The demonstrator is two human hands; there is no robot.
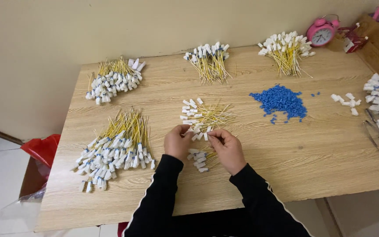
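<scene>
My left hand [177, 142] and my right hand [227, 148] meet at the middle of a wooden table [312, 162], fingertips pinched on white-capped yellow wire pieces at the near edge of a small loose pile [205, 115]. A smaller cluster of the same pieces [200, 159] lies between my wrists. Both arms wear black sleeves. Exactly which piece each hand grips is too small to tell.
Larger bundles of capped yellow wires lie at front left [112, 151], back left [112, 80], back centre [209, 61] and back right [286, 48]. A heap of blue beads [281, 102], loose white caps [346, 101], a pink alarm clock [321, 31] and a red bag [42, 147] surround them.
</scene>
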